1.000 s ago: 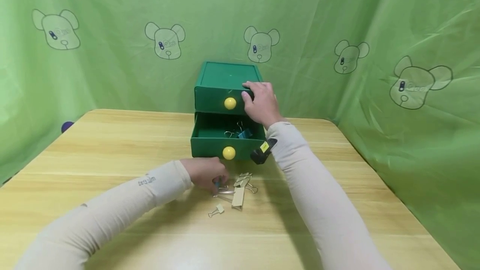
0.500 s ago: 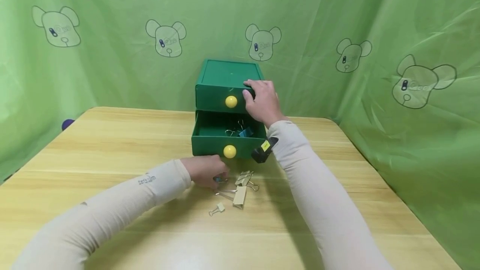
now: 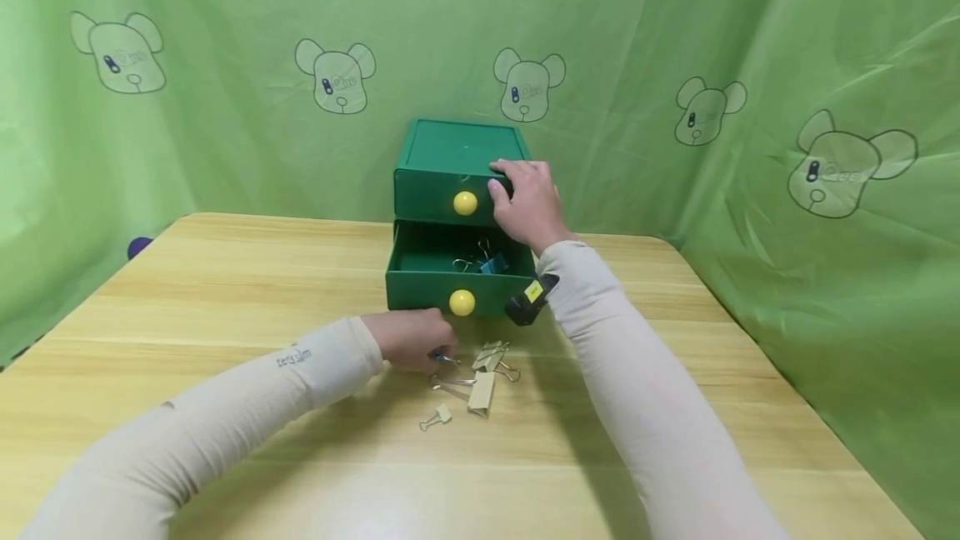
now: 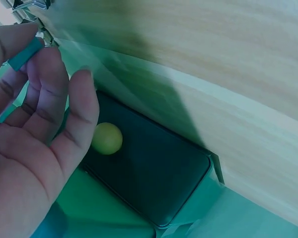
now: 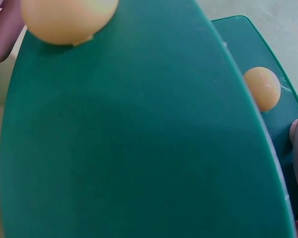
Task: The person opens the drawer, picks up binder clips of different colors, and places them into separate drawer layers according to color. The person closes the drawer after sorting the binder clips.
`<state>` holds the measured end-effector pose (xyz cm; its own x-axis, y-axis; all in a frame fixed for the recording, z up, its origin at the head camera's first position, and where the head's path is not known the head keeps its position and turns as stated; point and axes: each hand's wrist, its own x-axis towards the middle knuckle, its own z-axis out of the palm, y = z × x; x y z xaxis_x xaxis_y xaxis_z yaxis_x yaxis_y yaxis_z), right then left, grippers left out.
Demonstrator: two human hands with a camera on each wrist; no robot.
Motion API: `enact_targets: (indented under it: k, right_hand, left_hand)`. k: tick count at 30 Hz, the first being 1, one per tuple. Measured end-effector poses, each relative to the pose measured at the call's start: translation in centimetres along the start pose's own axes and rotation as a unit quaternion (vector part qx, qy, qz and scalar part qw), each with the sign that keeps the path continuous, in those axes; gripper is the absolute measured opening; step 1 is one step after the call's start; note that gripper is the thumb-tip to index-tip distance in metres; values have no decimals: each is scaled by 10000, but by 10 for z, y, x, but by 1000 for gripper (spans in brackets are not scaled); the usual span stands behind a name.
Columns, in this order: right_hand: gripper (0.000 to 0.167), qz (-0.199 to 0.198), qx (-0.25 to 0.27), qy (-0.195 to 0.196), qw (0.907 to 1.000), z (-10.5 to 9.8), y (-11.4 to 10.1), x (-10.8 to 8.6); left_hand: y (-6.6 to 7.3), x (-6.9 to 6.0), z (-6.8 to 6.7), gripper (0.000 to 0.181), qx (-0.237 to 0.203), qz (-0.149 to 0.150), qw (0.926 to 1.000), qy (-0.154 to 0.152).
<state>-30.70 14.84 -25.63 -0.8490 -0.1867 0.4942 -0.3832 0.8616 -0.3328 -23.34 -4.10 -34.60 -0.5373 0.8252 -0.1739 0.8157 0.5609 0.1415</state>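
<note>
Low over the table, in front of the drawer box, my left hand (image 3: 412, 340) pinches a small blue binder clip (image 3: 441, 357) between thumb and fingertips; in the left wrist view the blue clip (image 4: 26, 54) shows between them. My right hand (image 3: 528, 205) rests on the upper right front corner of the green drawer box (image 3: 461, 148), fingers on top and thumb at the front. The lower drawer (image 3: 420, 292) is pulled out and holds blue binder clips (image 3: 493, 263). Beside my left hand lie cream binder clips: a large one (image 3: 482, 392), more behind it, and a small one (image 3: 442, 413) in front.
Both drawers have round yellow knobs (image 3: 462, 302). The upper drawer (image 3: 427, 195) is pushed in. A black wrist camera (image 3: 531, 302) hangs in front of the lower drawer's right end. A green curtain (image 3: 247, 132) surrounds the wooden table (image 3: 300, 448) at the back and sides.
The blue clip has turned slightly in my left hand's fingertips, and that hand has risen a little. My right hand keeps its place on the box. The view has shifted slightly.
</note>
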Motion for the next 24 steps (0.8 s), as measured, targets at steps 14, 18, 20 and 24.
enact_targets:
  k: [14, 18, 20, 24]
  right_hand:
    - [42, -13, -45, 3, 10000, 1, 1, 1]
    - [42, -30, -48, 21, 10000, 1, 2, 1]
    - [42, -36, -43, 27, 10000, 1, 2, 1]
    - [42, -34, -36, 50, 10000, 1, 1, 1]
  left_hand:
    - [2, -4, -7, 26, -187, 262, 9993, 166]
    - [2, -4, -9, 22, -240, 193, 9995, 110]
    - [2, -4, -10, 20, -237, 165, 9995, 89]
    - [3, -6, -15, 16, -220, 177, 9995, 120]
